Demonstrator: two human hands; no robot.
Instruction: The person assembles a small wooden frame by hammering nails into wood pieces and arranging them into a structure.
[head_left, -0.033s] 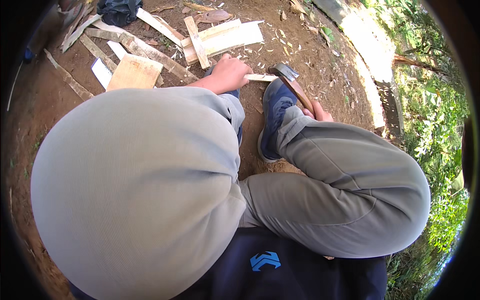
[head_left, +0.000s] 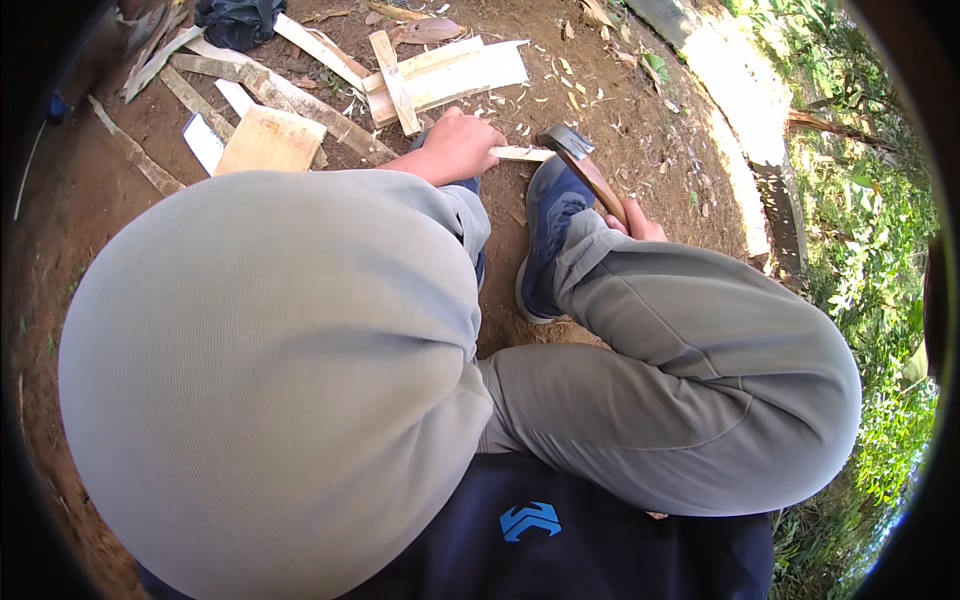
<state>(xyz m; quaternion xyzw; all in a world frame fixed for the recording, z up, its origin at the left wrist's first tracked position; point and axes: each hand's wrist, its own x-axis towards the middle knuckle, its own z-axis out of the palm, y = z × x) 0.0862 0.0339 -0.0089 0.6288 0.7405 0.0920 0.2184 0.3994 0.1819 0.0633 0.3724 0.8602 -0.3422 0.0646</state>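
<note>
The left hand is reached forward past the bent left knee and is closed around one end of a pale wood strip, which lies on the dirt and juts out to the right of that grip. The right hand, mostly hidden behind the right knee, is wrapped around the wooden handle of a hatchet, whose dark metal head rests just beyond the strip's free end, above a blue shoe. Split planks lie farther ahead of the left grip, and a flat wooden block lies to its left.

Pale raw wood stick – dull metal hatchet head (smooth brown wooden handle).
</note>
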